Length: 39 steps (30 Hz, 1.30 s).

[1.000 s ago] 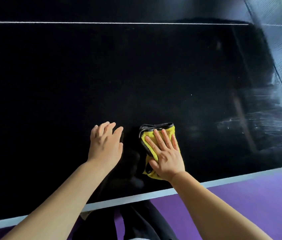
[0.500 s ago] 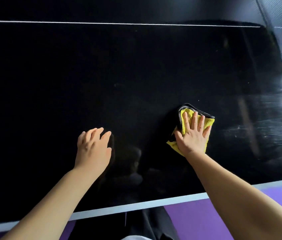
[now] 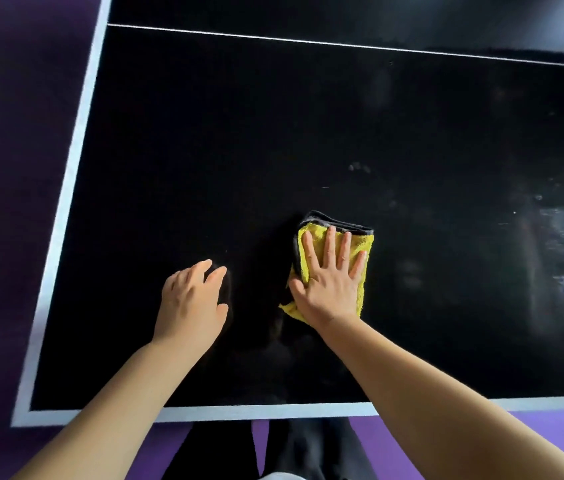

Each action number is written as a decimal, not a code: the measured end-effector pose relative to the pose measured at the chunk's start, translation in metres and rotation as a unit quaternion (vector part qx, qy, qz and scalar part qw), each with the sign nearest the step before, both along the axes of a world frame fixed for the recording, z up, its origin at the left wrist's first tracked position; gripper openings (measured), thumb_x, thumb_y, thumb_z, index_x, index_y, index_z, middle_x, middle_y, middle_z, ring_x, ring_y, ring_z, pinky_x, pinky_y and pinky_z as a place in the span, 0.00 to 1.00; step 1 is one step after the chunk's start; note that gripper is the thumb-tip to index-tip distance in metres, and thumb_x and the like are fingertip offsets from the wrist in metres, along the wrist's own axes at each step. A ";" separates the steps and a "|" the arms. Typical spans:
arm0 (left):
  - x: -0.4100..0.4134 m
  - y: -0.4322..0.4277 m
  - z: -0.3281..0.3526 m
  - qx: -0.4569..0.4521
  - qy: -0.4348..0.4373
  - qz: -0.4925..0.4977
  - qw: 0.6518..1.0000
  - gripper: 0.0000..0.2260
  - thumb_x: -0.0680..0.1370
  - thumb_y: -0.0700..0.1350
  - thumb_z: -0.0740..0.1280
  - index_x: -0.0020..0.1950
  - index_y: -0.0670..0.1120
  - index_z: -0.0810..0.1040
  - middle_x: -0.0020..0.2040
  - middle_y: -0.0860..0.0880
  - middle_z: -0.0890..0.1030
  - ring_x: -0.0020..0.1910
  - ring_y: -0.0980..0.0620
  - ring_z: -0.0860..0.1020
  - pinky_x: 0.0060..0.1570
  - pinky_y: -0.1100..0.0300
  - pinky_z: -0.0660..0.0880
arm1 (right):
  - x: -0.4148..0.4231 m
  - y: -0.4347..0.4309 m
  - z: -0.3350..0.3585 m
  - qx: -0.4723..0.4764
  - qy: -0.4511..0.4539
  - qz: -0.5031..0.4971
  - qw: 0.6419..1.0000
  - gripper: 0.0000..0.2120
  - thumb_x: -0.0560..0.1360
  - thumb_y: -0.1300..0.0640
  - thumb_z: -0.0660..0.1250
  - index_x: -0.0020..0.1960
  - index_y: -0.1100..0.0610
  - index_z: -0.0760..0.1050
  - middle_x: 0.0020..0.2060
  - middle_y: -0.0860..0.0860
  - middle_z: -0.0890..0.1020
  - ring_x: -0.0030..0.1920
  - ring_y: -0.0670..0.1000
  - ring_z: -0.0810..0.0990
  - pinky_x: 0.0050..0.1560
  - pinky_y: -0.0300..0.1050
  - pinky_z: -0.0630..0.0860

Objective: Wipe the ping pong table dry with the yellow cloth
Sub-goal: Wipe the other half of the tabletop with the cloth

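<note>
Pressing yellow cloth [image 3: 365,242] onto table [image 3: 273,133]; purple floor [image 3: 550,433].

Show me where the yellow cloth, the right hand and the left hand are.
yellow cloth [image 3: 363,241]: head view, bare yellow top right corner.
right hand [image 3: 329,289]: head view, back of the hand.
left hand [image 3: 189,301]: head view, back of the hand.

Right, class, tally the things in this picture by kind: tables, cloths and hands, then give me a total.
Black ping pong table with white lines: 1
Folded yellow cloth with dark trim: 1
Bare hands: 2, the left hand and the right hand
Total: 4
</note>
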State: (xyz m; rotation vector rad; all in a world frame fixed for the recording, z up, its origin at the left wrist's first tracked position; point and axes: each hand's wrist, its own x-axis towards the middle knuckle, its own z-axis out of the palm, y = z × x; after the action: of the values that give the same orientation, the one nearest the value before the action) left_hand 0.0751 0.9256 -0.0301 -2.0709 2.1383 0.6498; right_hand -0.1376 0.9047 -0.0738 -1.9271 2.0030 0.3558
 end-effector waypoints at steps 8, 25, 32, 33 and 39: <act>0.085 -0.003 0.004 -0.018 -0.010 0.066 0.998 0.26 0.72 0.43 0.72 0.70 0.45 0.71 0.67 0.44 0.72 0.66 0.45 0.70 0.67 0.50 0.64 | 0.123 -0.004 -0.002 0.007 -0.021 0.150 0.988 0.36 0.78 0.35 0.46 0.77 0.43 0.30 0.76 0.54 0.30 0.74 0.60 0.24 0.72 0.67 0.30; -0.034 -0.067 0.015 -0.010 -0.028 -0.021 0.999 0.27 0.75 0.48 0.68 0.73 0.48 0.64 0.72 0.47 0.65 0.71 0.48 0.63 0.70 0.53 0.58 | -0.016 -0.043 -0.006 -0.036 -0.043 0.177 0.983 0.34 0.74 0.36 0.41 0.78 0.40 0.40 0.79 0.48 0.39 0.77 0.54 0.31 0.76 0.59 0.33; -0.138 -0.102 0.011 -0.009 -0.003 -0.058 0.998 0.27 0.76 0.49 0.67 0.74 0.49 0.62 0.73 0.47 0.62 0.72 0.48 0.60 0.71 0.54 0.54 | -0.142 -0.069 -0.003 -0.051 -0.028 0.085 0.995 0.33 0.74 0.37 0.43 0.78 0.39 0.41 0.79 0.47 0.41 0.78 0.53 0.33 0.76 0.58 0.34; -0.153 -0.107 0.010 -0.008 0.002 -0.061 0.998 0.28 0.76 0.49 0.67 0.74 0.49 0.62 0.74 0.47 0.62 0.72 0.48 0.60 0.71 0.54 0.54 | -0.160 -0.074 -0.003 -0.052 -0.025 0.072 0.996 0.34 0.74 0.37 0.44 0.78 0.39 0.41 0.79 0.47 0.41 0.78 0.53 0.33 0.77 0.58 0.35; -0.219 -0.135 -0.002 -0.014 0.031 -0.071 0.997 0.28 0.75 0.48 0.68 0.74 0.50 0.64 0.74 0.47 0.62 0.72 0.47 0.60 0.71 0.54 0.53 | -0.255 -0.099 -0.006 -0.068 0.004 -0.005 0.998 0.35 0.73 0.38 0.49 0.79 0.39 0.42 0.79 0.47 0.43 0.79 0.52 0.37 0.77 0.58 0.39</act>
State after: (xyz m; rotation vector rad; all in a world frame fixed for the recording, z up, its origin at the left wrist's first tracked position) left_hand -0.1444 0.7910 -0.0324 -1.9137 2.3154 0.6781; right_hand -0.3930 0.8053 -0.0795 -1.9978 2.0887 0.2307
